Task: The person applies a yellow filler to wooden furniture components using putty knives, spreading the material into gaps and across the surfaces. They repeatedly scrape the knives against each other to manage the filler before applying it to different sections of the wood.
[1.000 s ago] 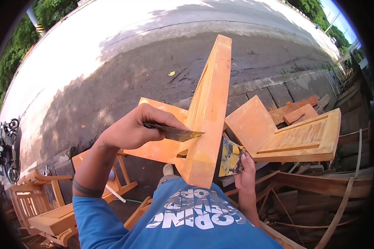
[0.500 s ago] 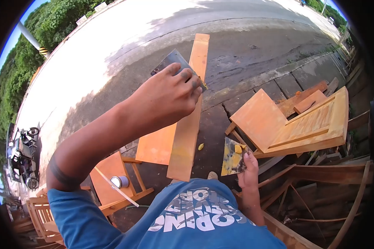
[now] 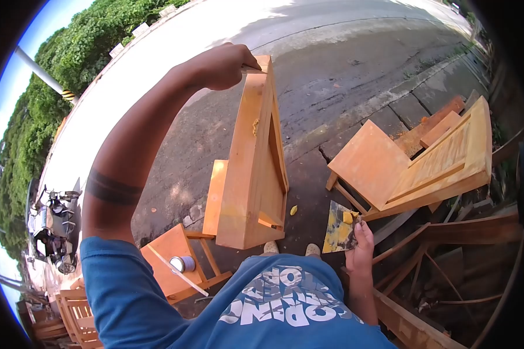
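Observation:
My left hand (image 3: 230, 65) is closed at the far end of an upright-standing wooden panel frame (image 3: 244, 174). Only a thin edge of the flat scraper (image 3: 252, 71) shows under its fingers; the rest is hidden. A dab of yellow putty (image 3: 255, 127) sits on the frame's long side face. Low on the right, my right hand (image 3: 362, 247) grips a square putty plate (image 3: 337, 230), smeared yellow and black, with a lump of putty near its upper corner.
An orange wooden chair (image 3: 370, 154) lies tilted to the right, near loose boards (image 3: 431, 125). A stool (image 3: 166, 253) at lower left bears a can (image 3: 183, 264) and a pale stick (image 3: 174, 269). A motorcycle (image 3: 52, 230) stands by the road. Wooden frames (image 3: 471, 230) crowd the lower right.
My left hand has moved up and away to the far end of the wood. The wooden piece has turned, showing its open framed side, and a putty dab now shows on it.

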Available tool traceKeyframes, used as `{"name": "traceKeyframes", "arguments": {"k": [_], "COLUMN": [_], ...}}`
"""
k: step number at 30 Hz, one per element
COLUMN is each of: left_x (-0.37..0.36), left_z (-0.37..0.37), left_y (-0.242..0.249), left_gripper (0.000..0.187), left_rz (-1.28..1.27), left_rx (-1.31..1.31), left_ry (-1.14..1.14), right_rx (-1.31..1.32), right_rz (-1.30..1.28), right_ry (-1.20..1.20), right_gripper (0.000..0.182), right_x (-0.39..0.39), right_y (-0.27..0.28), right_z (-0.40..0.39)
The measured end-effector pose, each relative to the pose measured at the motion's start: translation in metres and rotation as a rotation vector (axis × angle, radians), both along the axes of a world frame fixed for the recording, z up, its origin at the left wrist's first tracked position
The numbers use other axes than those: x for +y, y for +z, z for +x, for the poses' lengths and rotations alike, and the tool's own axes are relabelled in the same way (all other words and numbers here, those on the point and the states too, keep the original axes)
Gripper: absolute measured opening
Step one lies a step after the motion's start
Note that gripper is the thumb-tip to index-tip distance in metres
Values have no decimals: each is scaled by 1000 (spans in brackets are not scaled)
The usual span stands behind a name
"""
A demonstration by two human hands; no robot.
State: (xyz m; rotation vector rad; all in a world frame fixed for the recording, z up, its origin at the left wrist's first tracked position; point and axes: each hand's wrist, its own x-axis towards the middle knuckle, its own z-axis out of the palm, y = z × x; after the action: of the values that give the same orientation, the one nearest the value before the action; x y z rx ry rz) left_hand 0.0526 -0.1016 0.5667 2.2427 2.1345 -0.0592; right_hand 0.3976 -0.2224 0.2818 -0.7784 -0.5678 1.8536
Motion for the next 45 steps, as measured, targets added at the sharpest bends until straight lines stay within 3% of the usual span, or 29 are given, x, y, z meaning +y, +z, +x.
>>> {"name": "traceKeyframes", "arguments": {"k": [4,9,13,16,19,23,26,29,32,35,37,39,45], "left_x": [-11,-81,-137,-182,-198,-159,-155,-190,-226,-213,-174,-135,-168], "left_z": [-5,24,50,63,53,45,53,75,87,81,71,42,75], "left_y": [-7,6,2,1,22,2,-20,-18,3,12,13,-10,7], "left_gripper": [60,58,49,47,48,52,51,43,43,43,49,53,45], "left_rz": [-49,-136,-117,-9,-228,117,172,85,-50,8,184,205,-139], "left_rx": [-84,-55,-188,-82,-257,-215,-109,-6,-82,-142,-143,-76,-106], "left_ry": [-66,-265,-173,-277,-207,-74,-92,-126,-147,-133,-88,-132,-104], "right_rx": [-36,-28,-27,-33,-36,-41,-53,-45,-28,-21,-37,-40,-4], "right_rz": [-7,-35,-30,-17,-4,4,-13,10,-15,-10,-17,-9,-5], "right_ry": [10,33,69,66,63,95,113,136,109,110,119,137,195], "right_gripper": [28,24,29,25,23,23,24,24,24,24,23,25,29], "right_x": [-1,2,6,7,6,8,12,12,10,10,11,10,13], "right_y": [1,2,3,11,18,20,18,15,19,20,21,17,10], "right_z": [1,2,3,1,-3,0,1,2,-1,-1,1,3,6]}}
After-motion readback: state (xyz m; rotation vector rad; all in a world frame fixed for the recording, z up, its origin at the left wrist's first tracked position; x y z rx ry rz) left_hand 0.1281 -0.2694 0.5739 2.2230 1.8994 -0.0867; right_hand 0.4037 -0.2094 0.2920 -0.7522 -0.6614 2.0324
